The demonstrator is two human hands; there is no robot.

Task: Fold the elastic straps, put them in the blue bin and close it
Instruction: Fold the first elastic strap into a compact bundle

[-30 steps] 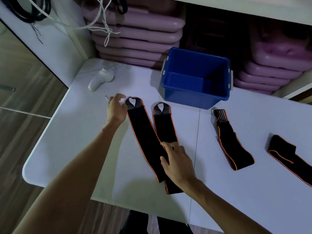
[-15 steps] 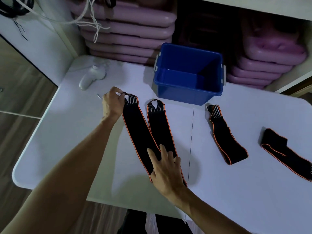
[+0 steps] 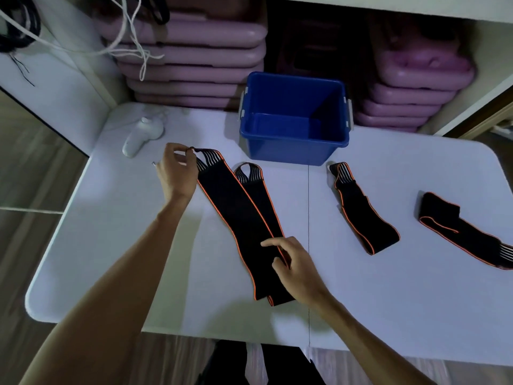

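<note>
Head view looks down on a white surface (image 3: pixel 388 287) with the blue bin (image 3: pixel 294 118) standing open at its far edge. Just in front of the bin and to its left, two long black elastic straps with orange edging lie side by side, overlapping at their near ends. The left hand (image 3: pixel 177 173) pinches the loop end of the left strap (image 3: pixel 236 218), thumb and fingers closed on the corded tip, lifting that end slightly off the surface. The right hand (image 3: pixel 294 268) sits at the near part of the same pair, its fingers curled over the right edge where the second strap (image 3: pixel 256 190) runs beneath; the thumb and forefinger appear to nip the orange border. Right of the bin's front, a folded strap (image 3: pixel 363 218) lies flat, and further right another strap (image 3: pixel 460 232) lies loosely doubled. Left of the bin rests a white handheld device (image 3: pixel 141 134)
</note>
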